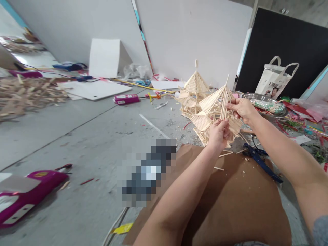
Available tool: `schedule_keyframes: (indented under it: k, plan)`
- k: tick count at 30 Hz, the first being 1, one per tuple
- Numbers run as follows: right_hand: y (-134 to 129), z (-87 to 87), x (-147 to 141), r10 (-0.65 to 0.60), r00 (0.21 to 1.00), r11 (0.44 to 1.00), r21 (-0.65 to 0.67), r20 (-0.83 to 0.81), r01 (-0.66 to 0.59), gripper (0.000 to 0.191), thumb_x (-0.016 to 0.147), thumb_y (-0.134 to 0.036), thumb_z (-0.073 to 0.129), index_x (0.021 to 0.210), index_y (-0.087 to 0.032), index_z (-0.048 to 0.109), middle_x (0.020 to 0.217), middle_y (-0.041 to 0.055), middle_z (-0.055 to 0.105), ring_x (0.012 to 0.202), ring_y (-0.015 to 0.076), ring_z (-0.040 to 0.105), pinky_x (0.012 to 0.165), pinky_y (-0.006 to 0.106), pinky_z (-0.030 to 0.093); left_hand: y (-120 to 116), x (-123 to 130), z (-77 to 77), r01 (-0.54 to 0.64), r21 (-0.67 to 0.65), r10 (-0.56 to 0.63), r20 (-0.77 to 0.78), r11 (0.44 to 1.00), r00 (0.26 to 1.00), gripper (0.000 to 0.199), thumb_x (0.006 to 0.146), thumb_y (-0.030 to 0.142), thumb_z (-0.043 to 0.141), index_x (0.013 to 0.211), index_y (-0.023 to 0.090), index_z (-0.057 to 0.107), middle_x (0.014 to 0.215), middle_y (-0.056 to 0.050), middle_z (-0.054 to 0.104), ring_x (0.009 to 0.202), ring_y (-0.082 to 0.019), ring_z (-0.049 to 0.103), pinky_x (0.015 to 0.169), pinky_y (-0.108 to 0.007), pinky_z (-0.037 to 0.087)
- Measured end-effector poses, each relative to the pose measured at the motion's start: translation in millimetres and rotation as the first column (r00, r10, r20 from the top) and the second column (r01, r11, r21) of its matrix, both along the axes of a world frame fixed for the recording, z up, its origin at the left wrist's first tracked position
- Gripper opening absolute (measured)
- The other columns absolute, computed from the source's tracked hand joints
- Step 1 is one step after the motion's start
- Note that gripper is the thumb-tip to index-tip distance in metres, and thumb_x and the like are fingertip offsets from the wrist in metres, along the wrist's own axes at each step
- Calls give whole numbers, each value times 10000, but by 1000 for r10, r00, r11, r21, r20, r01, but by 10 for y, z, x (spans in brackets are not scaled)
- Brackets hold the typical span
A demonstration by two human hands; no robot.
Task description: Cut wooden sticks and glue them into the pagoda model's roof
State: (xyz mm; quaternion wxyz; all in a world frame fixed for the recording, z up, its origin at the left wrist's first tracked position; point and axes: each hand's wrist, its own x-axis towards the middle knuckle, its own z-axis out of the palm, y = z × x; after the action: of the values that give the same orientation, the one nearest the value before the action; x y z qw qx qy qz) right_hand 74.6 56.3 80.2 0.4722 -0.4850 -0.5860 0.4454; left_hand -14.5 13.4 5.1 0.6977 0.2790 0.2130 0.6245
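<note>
A model pavilion (214,102) built from thin wooden sticks stands before me, with a pointed roof and a lower tier of eaves. Pinched at the bottom edge of its upper roof is my left hand (219,134), fingertips on the lower end of a roof stick. Higher on the same roof face, my right hand (242,110) is closed with thumb and finger on the sticks. Exactly which stick each hand grips is partly hidden by the fingers. A second stick pavilion (196,85) with a tall finial stands just behind and to the left.
Blue-handled cutters (262,163) and stick scraps lie by the brown board (238,205). A blurred-out device (148,174) with a cable lies left of it. Magenta power strips (126,99) rest on the floor. A metal tray (268,104) of sticks and a paper bag (273,80) are at right.
</note>
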Motion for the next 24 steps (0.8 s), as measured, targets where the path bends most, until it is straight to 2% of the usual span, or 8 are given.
schedule_keyframes:
  k: [8, 24]
  plan:
    - [-28, 20, -38, -24, 999, 1000, -10, -27, 24, 187, 616, -183, 730, 607, -119, 555, 496, -38, 579, 227, 4, 313, 208, 161, 178, 0, 0, -34, -43, 3, 43, -7, 999, 999, 364, 552, 294, 718, 636, 178, 383, 413, 116, 386, 274, 1, 245, 322, -173, 121]
    - [2, 6, -13, -45, 999, 999, 7, 25, 45, 238, 601, -273, 748, 655, -131, 565, 515, -15, 599, 264, 13, 324, 231, 166, 198, 6, -38, 0, -51, 11, 52, -72, 999, 996, 363, 568, 346, 711, 614, 175, 395, 422, 112, 365, 286, -1, 250, 315, -168, 153]
